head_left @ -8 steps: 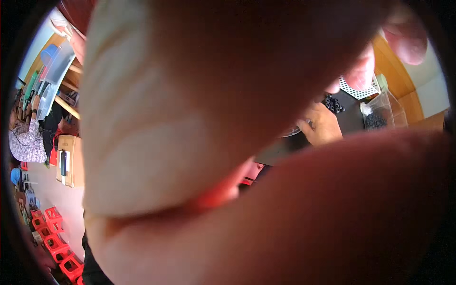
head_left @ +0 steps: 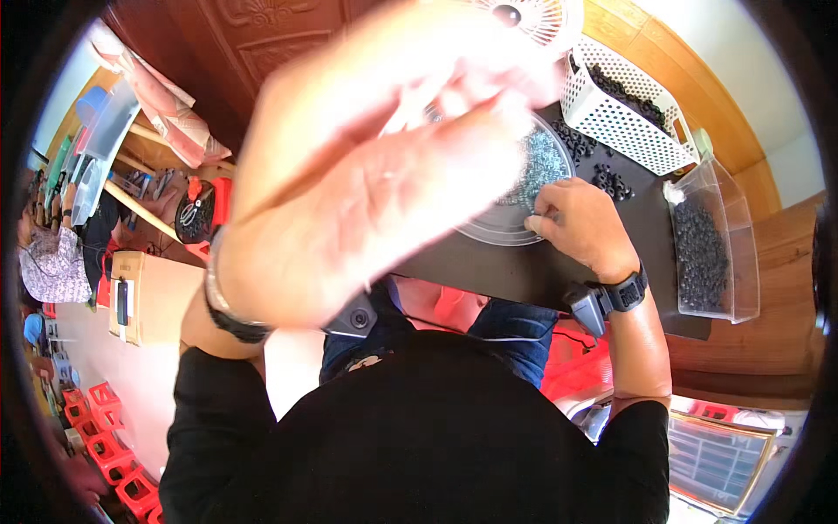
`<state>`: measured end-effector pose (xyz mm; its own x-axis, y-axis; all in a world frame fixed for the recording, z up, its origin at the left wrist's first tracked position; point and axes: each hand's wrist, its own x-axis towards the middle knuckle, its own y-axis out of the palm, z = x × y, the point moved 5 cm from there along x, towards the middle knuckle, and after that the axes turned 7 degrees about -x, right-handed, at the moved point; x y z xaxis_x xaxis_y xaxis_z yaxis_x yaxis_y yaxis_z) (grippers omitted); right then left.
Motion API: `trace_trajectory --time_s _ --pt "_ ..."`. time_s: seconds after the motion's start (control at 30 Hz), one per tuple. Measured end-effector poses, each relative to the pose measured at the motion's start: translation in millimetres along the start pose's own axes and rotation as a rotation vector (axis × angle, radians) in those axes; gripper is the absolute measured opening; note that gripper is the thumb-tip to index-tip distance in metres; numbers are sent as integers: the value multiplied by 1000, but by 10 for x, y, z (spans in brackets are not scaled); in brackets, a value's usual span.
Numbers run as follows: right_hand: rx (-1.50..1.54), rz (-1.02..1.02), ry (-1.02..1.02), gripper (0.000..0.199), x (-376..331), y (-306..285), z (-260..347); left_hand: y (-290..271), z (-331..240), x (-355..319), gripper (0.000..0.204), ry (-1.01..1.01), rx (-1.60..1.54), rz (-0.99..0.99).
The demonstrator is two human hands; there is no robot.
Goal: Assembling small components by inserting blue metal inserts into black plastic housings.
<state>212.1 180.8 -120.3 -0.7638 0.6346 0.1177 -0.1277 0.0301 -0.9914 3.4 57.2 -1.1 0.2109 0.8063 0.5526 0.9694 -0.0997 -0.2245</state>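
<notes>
My left hand (head_left: 384, 183) is raised close in front of the view, washed out by light and smeared by motion. Its fingers blur together, so what they hold, if anything, cannot be made out. Behind it, partly covered, a round clear dish (head_left: 502, 237) lies on the dark tabletop with many small shiny metal pieces (head_left: 546, 163) in it. At the dish's right edge rests my right hand (head_left: 587, 223), fingers curled and thumb near the index finger. Whatever may be between those fingertips is hidden.
A white perforated basket (head_left: 624, 118) of black parts stands at the back right, with loose black parts (head_left: 611, 182) beside it. Right of them is a clear bin (head_left: 742, 253) of dark pieces. A small fan (head_left: 537, 17) is behind; a cardboard box (head_left: 161, 297) stands left.
My left hand has drawn back from right against the camera, uncovering the table, dish and basket. My right hand stays by the dish's edge.
</notes>
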Motion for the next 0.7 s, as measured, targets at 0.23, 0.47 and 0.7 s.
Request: trace_trajectory --time_s 0.23,0.47,0.7 --pt "-38 101 -71 13 -205 -66 109 514 735 -867 34 -440 -312 -230" --pt "-108 -109 -10 5 -87 4 95 510 1239 -967 31 -564 -389 -200" --pt "70 -459 -29 11 -167 -183 118 875 1198 -762 25 -594 -413 -96"
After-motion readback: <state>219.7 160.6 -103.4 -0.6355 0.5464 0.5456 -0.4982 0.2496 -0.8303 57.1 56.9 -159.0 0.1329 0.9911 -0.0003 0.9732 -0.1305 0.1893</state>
